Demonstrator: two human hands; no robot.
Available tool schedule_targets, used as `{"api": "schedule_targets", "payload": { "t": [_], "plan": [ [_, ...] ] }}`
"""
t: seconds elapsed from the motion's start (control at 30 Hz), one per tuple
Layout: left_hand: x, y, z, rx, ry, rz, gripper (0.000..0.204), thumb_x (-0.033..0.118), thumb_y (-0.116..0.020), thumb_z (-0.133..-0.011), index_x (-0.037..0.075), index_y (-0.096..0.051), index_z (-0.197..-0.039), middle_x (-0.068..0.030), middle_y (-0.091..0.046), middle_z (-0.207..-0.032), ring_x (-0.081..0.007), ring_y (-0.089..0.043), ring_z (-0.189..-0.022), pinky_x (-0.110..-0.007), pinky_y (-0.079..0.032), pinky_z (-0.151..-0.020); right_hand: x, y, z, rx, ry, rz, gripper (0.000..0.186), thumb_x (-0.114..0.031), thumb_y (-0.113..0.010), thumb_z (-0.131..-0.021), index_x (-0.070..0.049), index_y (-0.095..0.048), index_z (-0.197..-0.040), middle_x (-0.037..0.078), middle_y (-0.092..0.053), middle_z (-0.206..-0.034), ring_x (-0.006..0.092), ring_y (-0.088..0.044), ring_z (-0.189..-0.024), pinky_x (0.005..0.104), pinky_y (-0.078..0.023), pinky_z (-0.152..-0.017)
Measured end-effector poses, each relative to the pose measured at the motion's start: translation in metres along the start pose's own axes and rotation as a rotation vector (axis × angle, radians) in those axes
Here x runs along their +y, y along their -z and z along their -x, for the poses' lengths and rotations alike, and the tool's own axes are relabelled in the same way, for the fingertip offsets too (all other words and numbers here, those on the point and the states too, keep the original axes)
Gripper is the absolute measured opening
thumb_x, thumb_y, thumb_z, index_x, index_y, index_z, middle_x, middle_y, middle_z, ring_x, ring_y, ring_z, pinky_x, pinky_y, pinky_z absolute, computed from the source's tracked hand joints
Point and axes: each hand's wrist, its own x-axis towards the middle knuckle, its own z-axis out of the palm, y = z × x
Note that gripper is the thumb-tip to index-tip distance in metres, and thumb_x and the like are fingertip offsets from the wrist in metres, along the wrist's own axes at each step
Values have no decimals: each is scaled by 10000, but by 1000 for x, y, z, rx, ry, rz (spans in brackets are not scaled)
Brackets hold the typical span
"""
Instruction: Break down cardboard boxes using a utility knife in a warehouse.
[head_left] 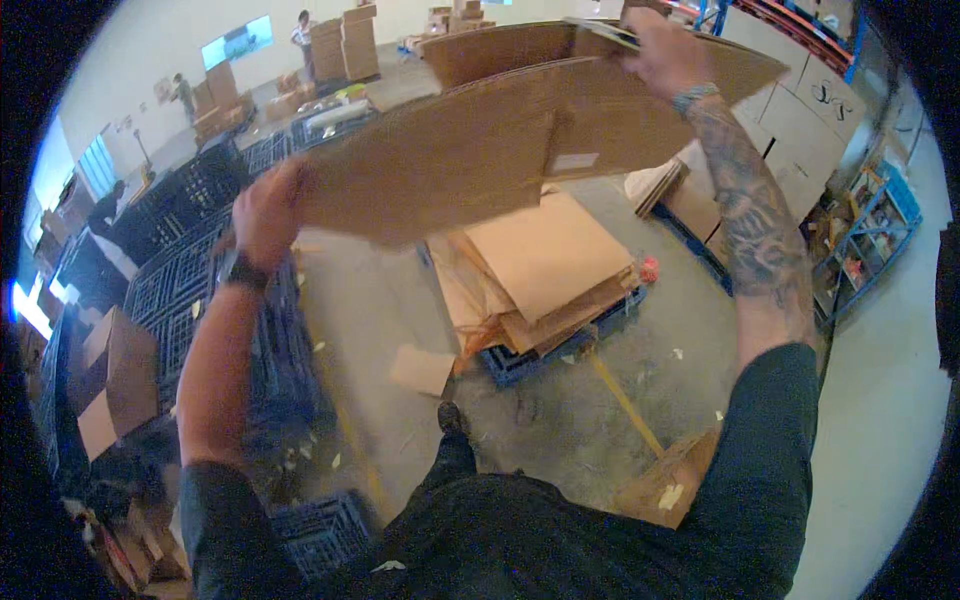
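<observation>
A large flattened cardboard box [450, 150] is held up in front of me, its sheets spread apart along the top. My left hand [268, 215] is closed on its left end. On the upper right edge, my right hand [672, 60] grips the same cardboard. A thin pale strip [603, 33] sticks out by the right hand's fingers; its kind I cannot make out. Below the raised cardboard, a stack of flat cardboard sheets [550, 250] lies on a blue plastic pallet [505, 368].
Black plastic crates [180, 215] and blue pallets line the left, with an open cardboard box [120, 375] there. A loose cardboard piece [422, 370] lies on the floor by my foot. White boxes [800, 130] and a blue metal cart [868, 235] stand right. People are far back left.
</observation>
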Motion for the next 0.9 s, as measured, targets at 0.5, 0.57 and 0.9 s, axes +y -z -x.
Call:
{"api": "schedule_targets", "payload": {
  "t": [0.5, 0.57, 0.9],
  "plan": [
    [9, -459, -89, -624, 405, 479, 751, 279, -683, -823, 132, -323, -1465, -203, -441, -1426, -394, -492, -1233, -467, -426, -1011, -214, -392, 173, -627, -1130, -383, 259, -261, -480, -947, -59, -635, -991, 165, -645, -1056, 374, -663, -862, 488, -541, -733],
    [23, -447, -15, -891, 469, 517, 734, 388, -667, -847, 73, -370, -1440, -218, -547, -1320, -387, -550, -1166, -458, -453, -979, -274, -433, 229, -892, -789, -455, 232, -197, -496, -921, -14, -614, -1002, 240, -656, -967, 400, -646, -936, 501, -515, -793],
    [104, -219, -16, -786, -273, 550, 138, 207, -621, -821, 102, -637, -909, -84, -638, -837, -270, -629, -814, -407, -475, -707, -294, -411, 377, -1643, -23, -655, 363, -300, -550, -864, -62, -648, -1119, 206, -689, -986, 326, -679, -874, 447, -539, -798]
  ]
}}
